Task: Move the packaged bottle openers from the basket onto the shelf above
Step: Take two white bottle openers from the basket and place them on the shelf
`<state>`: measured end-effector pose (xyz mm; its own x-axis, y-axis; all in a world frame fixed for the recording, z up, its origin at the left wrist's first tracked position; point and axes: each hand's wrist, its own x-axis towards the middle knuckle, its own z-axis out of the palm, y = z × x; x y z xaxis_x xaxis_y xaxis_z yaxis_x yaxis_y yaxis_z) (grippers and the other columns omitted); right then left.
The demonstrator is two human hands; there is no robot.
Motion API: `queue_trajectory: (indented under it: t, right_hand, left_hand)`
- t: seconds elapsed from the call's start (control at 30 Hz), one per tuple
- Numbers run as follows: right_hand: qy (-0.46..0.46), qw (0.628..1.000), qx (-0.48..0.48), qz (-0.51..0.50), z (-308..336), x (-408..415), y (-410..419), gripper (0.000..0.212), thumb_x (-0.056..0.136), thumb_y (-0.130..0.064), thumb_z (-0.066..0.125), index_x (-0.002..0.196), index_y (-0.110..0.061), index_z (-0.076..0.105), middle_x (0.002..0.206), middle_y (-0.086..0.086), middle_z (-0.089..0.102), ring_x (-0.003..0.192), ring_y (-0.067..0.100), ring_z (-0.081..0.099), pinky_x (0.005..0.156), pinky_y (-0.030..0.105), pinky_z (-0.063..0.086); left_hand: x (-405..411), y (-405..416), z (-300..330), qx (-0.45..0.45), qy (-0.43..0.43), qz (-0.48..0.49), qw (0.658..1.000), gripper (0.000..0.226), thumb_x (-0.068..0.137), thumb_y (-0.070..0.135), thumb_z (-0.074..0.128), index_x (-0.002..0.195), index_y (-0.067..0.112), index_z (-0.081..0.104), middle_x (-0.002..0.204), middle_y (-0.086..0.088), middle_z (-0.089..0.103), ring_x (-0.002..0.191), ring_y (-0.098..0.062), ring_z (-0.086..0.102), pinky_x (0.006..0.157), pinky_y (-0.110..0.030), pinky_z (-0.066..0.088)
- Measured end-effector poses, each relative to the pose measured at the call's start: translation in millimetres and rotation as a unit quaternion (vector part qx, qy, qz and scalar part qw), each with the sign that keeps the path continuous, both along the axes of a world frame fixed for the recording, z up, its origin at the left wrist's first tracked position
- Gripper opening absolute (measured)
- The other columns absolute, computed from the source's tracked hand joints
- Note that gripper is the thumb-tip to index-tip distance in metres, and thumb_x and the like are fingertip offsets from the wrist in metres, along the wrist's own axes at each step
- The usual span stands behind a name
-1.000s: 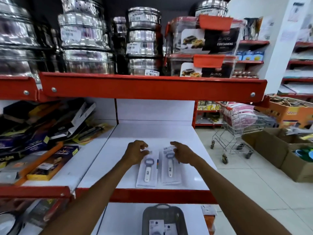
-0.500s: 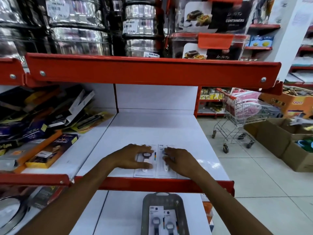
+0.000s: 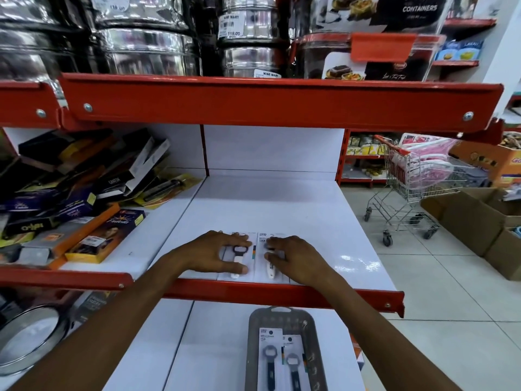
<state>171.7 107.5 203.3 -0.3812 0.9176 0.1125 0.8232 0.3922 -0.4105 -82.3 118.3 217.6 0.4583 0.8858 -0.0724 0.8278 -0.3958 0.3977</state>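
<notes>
Nearest, on the lower shelf, the grey basket [image 3: 284,314] holds two packaged bottle openers [image 3: 270,359] with dark handles, side by side. Above it, at the front edge of the white shelf [image 3: 282,210], two more packages lie flat, touching each other. The left hand [image 3: 214,253] rests flat on the left package [image 3: 239,256], fingers spread. The right hand [image 3: 293,256] presses the right package [image 3: 269,253], fingers slightly bent and apart. Neither hand pinches anything. Behind, a shopping cart [image 3: 414,187] stands on the floor.

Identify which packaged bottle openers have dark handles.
The two packs in the grey basket: basket openers have dark handles, while the shelf openers under the hands have white ones.
</notes>
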Motion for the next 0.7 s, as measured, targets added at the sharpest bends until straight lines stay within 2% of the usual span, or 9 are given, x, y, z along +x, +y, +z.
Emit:
queue_trajectory:
  t: [0.4,0.5,0.6,0.7]
  right_hand:
    - [0.005,1.000,-0.004,0.002,0.2,-2.4,-5.8,0.046,0.095,-0.053,0.045,0.134,-0.032,0.055,0.146,-0.004,0.053,0.129,0.020,0.053,0.108,0.032,0.040]
    - [0.003,1.000,-0.006,0.011,4.1,-2.3,-8.2,0.045,0.096,-0.050,0.044,0.135,-0.030,0.054,0.147,-0.003,0.052,0.131,0.021,0.052,0.108,0.033,0.040]
    - [-0.014,0.999,0.035,0.019,11.8,1.8,-20.2,0.047,0.098,-0.047,0.042,0.142,-0.031,0.045,0.156,-0.006,0.038,0.143,0.019,0.036,0.114,0.037,0.033]
    - [0.038,0.991,0.129,-0.008,19.6,9.8,-49.6,0.048,0.098,-0.048,0.043,0.143,-0.033,0.042,0.155,-0.008,0.040,0.144,0.013,0.032,0.116,0.035,0.033]
  left_hand:
    - [-2.1,-7.0,-5.7,0.016,0.007,0.006,1.000,0.081,0.073,0.079,0.062,0.145,0.047,0.044,0.161,0.016,0.036,0.147,-0.008,0.035,0.112,-0.020,0.022]
    - [-0.7,-8.4,-2.4,0.008,0.017,-0.003,1.000,0.077,0.079,0.075,0.061,0.147,0.047,0.040,0.163,0.014,0.031,0.151,-0.009,0.028,0.119,-0.026,0.018]
    - [1.3,-20.6,5.7,0.010,0.011,-0.006,1.000,0.076,0.084,0.071,0.058,0.151,0.044,0.034,0.165,0.015,0.025,0.155,-0.006,0.013,0.129,-0.043,0.011]
    - [7.6,-48.1,11.3,0.118,-0.027,0.022,0.992,0.072,0.085,0.071,0.055,0.149,0.042,0.040,0.164,0.017,0.028,0.154,-0.005,0.016,0.127,-0.041,0.020]
